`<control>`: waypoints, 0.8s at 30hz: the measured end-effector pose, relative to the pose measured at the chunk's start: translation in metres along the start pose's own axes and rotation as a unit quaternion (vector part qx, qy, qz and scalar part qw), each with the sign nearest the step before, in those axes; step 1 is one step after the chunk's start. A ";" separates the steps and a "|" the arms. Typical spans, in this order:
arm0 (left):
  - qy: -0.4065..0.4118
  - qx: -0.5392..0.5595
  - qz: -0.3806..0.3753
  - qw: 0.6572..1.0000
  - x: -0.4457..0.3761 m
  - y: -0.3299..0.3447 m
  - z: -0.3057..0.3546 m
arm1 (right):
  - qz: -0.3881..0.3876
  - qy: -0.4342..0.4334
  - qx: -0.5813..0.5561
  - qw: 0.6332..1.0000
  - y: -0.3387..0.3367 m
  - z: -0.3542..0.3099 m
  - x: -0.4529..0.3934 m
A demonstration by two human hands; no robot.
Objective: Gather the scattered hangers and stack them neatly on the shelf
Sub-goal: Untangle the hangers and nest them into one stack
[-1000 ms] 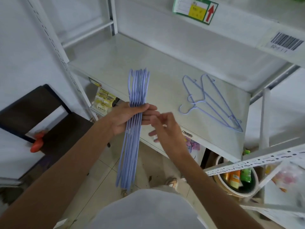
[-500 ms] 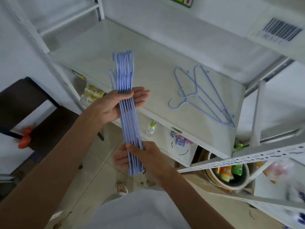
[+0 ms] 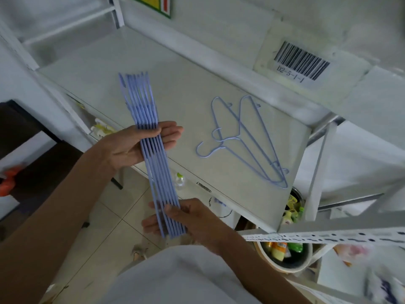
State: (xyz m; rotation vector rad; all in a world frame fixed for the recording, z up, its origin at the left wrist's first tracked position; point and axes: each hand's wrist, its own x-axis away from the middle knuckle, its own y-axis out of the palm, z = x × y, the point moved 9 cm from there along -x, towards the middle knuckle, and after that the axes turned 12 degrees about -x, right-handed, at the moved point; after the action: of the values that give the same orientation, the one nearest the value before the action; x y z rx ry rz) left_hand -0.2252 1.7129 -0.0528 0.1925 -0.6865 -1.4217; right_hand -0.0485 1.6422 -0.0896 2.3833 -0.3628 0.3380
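A bundle of several light-blue wire hangers [image 3: 156, 172] is held edge-on over the front edge of the white shelf [image 3: 188, 110]. My left hand [image 3: 131, 145] holds the bundle near its middle, thumb on top and fingers stretched underneath. My right hand [image 3: 192, 218] grips the bundle's near end, fingers curled round it below. Two more blue hangers [image 3: 247, 139] lie flat and overlapping on the shelf to the right, hooks pointing left.
A barcode label [image 3: 302, 60] sticks to the wall behind the shelf. A perforated white rail [image 3: 328, 235] crosses at lower right above a bucket of bottles [image 3: 285, 255]. A dark chair [image 3: 32, 163] stands at left. Lower shelves hold small packages.
My right hand slid from the bundle's middle down to its near end. The bundle swung its far end left over the shelf, and the view moved closer.
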 end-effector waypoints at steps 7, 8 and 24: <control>0.050 0.016 0.028 0.998 -0.006 -0.003 0.005 | 0.394 -0.161 0.094 0.900 -0.212 -0.145 -0.001; 0.049 0.014 0.030 0.998 -0.006 -0.003 0.002 | 0.458 -0.132 0.205 0.855 -0.244 -0.161 -0.002; 0.039 0.073 0.095 0.992 0.016 -0.025 -0.022 | 0.331 -0.114 0.745 0.568 -0.242 -0.146 -0.047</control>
State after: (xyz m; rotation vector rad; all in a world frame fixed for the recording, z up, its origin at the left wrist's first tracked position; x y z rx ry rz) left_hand -0.2340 1.6871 -0.0780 0.2894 -0.7249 -1.1769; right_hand -0.0283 1.9225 -0.1448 3.8394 -1.6737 0.9628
